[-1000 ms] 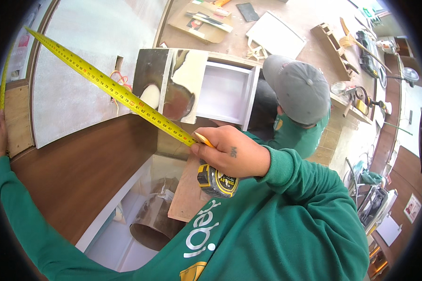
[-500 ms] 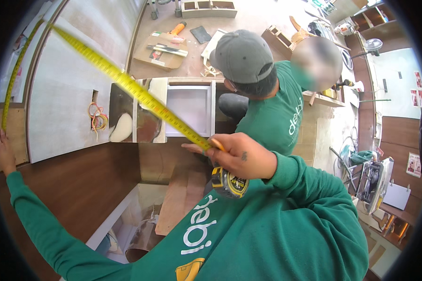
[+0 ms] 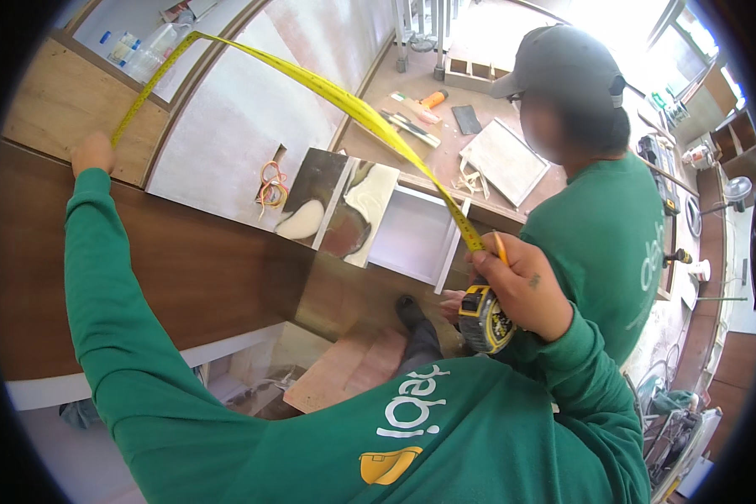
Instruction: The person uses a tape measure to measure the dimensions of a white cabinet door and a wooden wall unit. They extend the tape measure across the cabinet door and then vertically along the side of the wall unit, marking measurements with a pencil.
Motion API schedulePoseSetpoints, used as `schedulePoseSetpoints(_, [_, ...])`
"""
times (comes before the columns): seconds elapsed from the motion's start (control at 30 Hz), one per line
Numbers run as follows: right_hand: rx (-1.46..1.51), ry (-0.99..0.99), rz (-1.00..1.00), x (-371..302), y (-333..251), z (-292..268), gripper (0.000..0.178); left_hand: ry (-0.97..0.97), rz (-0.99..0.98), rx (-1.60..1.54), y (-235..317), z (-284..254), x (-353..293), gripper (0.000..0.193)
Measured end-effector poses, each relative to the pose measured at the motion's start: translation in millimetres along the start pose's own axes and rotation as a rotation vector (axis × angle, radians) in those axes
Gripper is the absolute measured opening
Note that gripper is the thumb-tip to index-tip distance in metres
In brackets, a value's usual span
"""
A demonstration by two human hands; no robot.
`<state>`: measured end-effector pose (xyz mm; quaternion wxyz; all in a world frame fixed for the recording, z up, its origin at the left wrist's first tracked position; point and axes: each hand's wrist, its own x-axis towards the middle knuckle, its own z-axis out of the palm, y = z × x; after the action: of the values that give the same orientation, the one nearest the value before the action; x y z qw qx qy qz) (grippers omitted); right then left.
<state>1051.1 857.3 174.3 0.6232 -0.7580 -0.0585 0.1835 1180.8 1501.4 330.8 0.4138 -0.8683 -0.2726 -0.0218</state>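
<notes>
My right hand (image 3: 525, 281) is closed around a tape measure's drawn-out yellow blade (image 3: 344, 99), with an orange pencil (image 3: 501, 247) sticking up between the fingers. Below that hand is the black-and-yellow tape measure case (image 3: 485, 321). The blade arches over the whitish panel (image 3: 227, 139), folds sharply over the open cabinet at upper left, then runs down to my left hand (image 3: 94, 154). That hand is closed at the blade's end, against a bare plywood panel (image 3: 55, 101); its fingertips are partly hidden.
A co-worker in a green shirt (image 3: 601, 252) and grey cap is close on the right, one hand near the tape case. Coloured wires (image 3: 272, 186) poke from a cutout. Beyond lie an open drawer (image 3: 407, 235), a light board (image 3: 506, 160) and an orange-handled tool (image 3: 433, 99).
The view has swung left. The blade, straighter before, now bows more. My left hand has closed at the blade's end; the co-worker has straightened up and shifted right.
</notes>
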Motion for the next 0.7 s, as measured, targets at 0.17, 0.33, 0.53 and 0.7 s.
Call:
schedulePoseSetpoints(0.17, [-0.081, -0.079, -0.054, 14, 4, 22, 0.02, 0.049, -0.063, -0.15, 3, -5, -4, 0.02])
schedulePoseSetpoints(0.33, [-0.185, -0.092, -0.063, 2, -21, 34, 0.018, -0.01, 0.116, -0.278, 2, 7, 10, 0.019])
schedulePoseSetpoints(0.53, [-0.268, 0.015, 0.028, -9, -2, 23, 0.018, -0.004, 0.312, -0.859, 35, 8, 2, 0.02])
schedulePoseSetpoints(0.7, [-0.344, 0.062, 0.136, -27, 28, -8, 0.022, 0.225, 0.423, -1.153, 111, 6, -76, 0.021])
